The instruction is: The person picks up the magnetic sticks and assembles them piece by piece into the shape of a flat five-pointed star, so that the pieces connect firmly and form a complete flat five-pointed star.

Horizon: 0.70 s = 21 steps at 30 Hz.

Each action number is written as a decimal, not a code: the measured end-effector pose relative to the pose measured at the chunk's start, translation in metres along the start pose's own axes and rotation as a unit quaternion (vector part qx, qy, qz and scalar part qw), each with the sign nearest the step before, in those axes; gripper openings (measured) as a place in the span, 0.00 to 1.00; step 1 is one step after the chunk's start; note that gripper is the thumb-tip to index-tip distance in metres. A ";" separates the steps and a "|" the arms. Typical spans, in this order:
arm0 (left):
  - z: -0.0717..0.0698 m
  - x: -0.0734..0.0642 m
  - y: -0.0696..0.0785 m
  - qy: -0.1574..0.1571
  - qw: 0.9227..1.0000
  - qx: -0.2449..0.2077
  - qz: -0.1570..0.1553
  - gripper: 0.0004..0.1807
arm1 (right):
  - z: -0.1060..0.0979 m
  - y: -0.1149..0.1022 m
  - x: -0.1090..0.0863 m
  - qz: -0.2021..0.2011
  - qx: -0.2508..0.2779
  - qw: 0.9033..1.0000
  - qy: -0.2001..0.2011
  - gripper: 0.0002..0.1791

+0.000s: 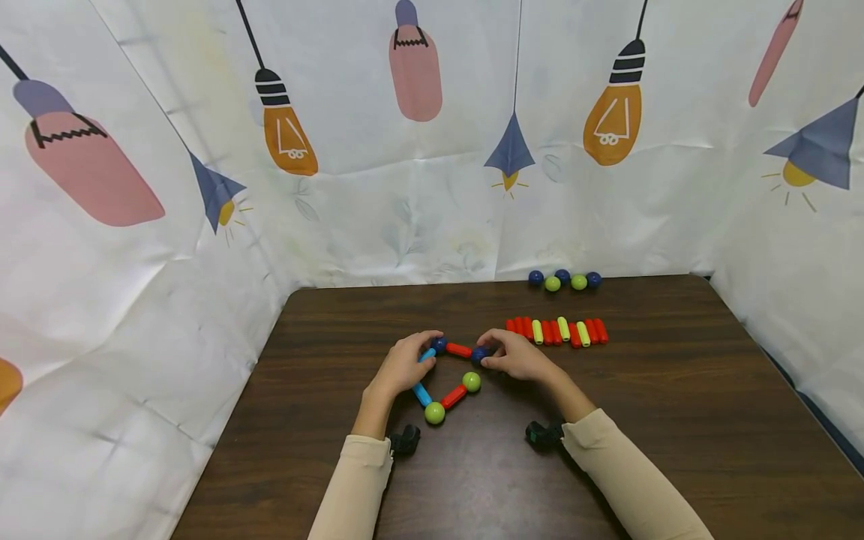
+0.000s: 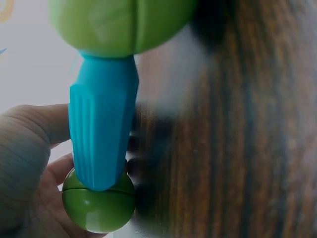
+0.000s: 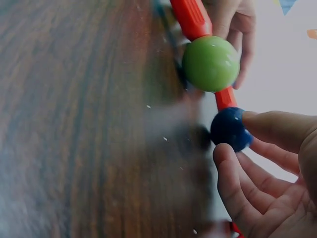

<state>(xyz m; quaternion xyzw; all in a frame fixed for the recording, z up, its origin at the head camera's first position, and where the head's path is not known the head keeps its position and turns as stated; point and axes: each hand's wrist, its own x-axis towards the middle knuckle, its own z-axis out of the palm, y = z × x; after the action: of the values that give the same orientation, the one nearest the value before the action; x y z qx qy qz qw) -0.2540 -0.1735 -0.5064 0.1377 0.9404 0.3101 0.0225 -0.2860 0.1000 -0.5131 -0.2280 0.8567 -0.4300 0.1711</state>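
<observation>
Though it's partly hidden, blue ball [image 3: 229,130] seems within right grip [image 1: 518,356].

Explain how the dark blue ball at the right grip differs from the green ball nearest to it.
The blue ball is dark, while the green ball is bright. The right grip pinches the blue ball; the green ball is untouched. The blue ball lies farther back than the green ball. Both are round, and each sits at the end of a red stick.
</observation>
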 end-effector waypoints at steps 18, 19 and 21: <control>0.000 -0.003 0.003 -0.012 1.000 0.012 -0.009 0.26 | -0.083 0.062 -0.061 0.033 0.066 0.975 0.208 0.21; 0.000 -0.003 0.003 -0.012 1.000 0.012 -0.009 0.26 | -0.087 0.066 -0.065 0.037 0.067 0.971 0.225 0.22; 0.001 -0.003 0.003 -0.011 1.000 0.013 -0.007 0.26 | -0.095 0.074 -0.071 0.045 0.074 0.963 0.254 0.22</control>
<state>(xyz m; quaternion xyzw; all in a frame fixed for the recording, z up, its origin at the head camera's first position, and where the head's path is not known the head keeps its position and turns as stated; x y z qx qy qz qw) -0.2505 -0.1718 -0.5053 0.1347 0.9449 0.2963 0.0336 -0.2913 0.2401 -0.5121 -0.0586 0.8471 -0.5280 -0.0165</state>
